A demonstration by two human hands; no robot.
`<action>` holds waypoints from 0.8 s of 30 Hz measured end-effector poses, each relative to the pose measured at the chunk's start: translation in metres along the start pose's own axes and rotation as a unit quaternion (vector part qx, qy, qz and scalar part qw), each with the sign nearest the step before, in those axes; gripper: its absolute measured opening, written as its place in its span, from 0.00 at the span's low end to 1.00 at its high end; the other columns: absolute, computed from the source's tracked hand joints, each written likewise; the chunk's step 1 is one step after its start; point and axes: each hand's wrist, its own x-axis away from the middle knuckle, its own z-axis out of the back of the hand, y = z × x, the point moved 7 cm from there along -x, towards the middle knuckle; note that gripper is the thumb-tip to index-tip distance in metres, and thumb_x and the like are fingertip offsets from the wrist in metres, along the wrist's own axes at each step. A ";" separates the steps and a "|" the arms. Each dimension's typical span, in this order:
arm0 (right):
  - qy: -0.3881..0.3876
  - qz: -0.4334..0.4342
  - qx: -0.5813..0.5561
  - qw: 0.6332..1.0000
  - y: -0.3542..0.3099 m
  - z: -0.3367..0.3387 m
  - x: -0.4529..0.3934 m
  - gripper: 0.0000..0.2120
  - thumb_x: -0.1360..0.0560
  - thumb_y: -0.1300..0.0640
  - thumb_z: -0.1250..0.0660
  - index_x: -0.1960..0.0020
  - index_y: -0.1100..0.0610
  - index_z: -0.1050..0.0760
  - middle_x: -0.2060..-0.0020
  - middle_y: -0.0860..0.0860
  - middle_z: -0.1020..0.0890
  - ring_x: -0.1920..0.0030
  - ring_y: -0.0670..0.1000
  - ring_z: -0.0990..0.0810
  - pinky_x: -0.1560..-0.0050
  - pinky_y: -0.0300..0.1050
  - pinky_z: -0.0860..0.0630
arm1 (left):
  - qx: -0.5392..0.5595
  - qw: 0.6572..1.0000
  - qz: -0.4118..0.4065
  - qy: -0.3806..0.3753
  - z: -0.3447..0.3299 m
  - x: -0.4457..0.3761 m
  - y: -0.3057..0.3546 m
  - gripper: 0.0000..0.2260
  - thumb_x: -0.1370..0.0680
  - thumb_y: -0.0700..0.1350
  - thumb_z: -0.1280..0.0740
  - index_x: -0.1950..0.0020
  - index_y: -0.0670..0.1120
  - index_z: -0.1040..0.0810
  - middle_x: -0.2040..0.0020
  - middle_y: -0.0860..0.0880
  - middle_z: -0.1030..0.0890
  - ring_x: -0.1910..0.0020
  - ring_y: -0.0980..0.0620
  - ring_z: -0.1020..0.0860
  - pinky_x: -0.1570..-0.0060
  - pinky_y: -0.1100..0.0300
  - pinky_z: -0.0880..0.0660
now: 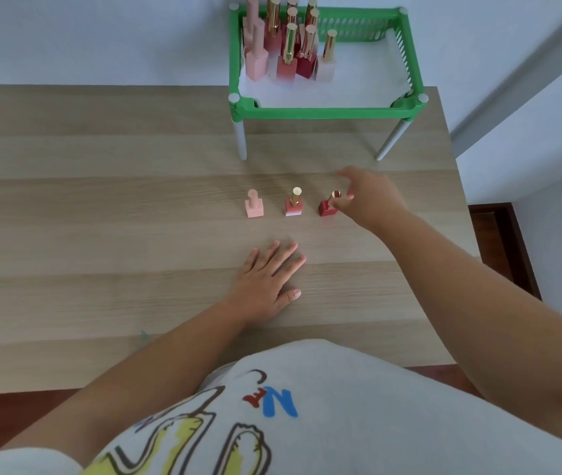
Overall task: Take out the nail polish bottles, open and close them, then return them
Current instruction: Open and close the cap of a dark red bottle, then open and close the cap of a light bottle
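Red nail polish bottle [326,208] (label unreadable), right hand [370,197] fingers apart beside its cap, left hand [265,284] flat, fingers spread

Soft, even daylight fills the scene, bright and slightly washed out, with no glare. The worktop [101,200] carries only faint shadows under the hands. The right hand [368,197] is motion-blurred. Wide-angle distortion bends the worktop's edges and stretches the corners.
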 end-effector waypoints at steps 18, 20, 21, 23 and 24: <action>0.014 -0.055 -0.071 0.996 0.069 -0.016 0.018 0.11 0.26 0.63 0.35 0.46 0.55 0.20 0.49 0.54 0.19 0.49 0.53 0.22 0.51 0.39 0.32 | 0.074 0.995 -0.029 0.059 0.018 -0.032 0.023 0.21 0.23 0.53 0.36 0.31 0.52 0.30 0.25 0.53 0.36 0.25 0.47 0.41 0.29 0.47 0.44; 0.019 -0.054 -0.097 0.994 0.061 -0.022 0.031 0.09 0.27 0.62 0.34 0.49 0.53 0.20 0.55 0.51 0.19 0.56 0.50 0.23 0.56 0.38 0.32 | 0.082 0.994 -0.024 0.072 0.021 -0.033 0.025 0.20 0.24 0.53 0.35 0.32 0.52 0.29 0.27 0.53 0.34 0.27 0.47 0.39 0.30 0.46 0.42; 0.023 -0.054 -0.112 0.992 0.058 -0.026 0.038 0.09 0.27 0.62 0.33 0.50 0.53 0.20 0.58 0.50 0.20 0.59 0.48 0.24 0.58 0.38 0.32 | 0.089 0.993 -0.021 0.079 0.023 -0.034 0.025 0.20 0.23 0.54 0.35 0.32 0.51 0.29 0.28 0.53 0.33 0.28 0.47 0.38 0.31 0.47 0.42; 0.025 -0.047 -0.136 0.989 0.050 -0.034 0.051 0.08 0.27 0.61 0.32 0.51 0.51 0.20 0.61 0.47 0.21 0.62 0.46 0.23 0.60 0.37 0.30 | 0.109 0.990 -0.007 0.088 0.024 -0.034 0.026 0.21 0.23 0.55 0.35 0.32 0.51 0.29 0.29 0.53 0.32 0.29 0.48 0.37 0.32 0.48 0.41; 0.024 -0.040 -0.147 0.988 0.046 -0.039 0.057 0.08 0.28 0.60 0.31 0.51 0.51 0.20 0.62 0.46 0.20 0.63 0.44 0.23 0.60 0.36 0.29 | 0.116 0.989 0.001 0.090 0.025 -0.034 0.026 0.21 0.23 0.56 0.36 0.32 0.52 0.29 0.29 0.54 0.32 0.30 0.48 0.37 0.32 0.48 0.40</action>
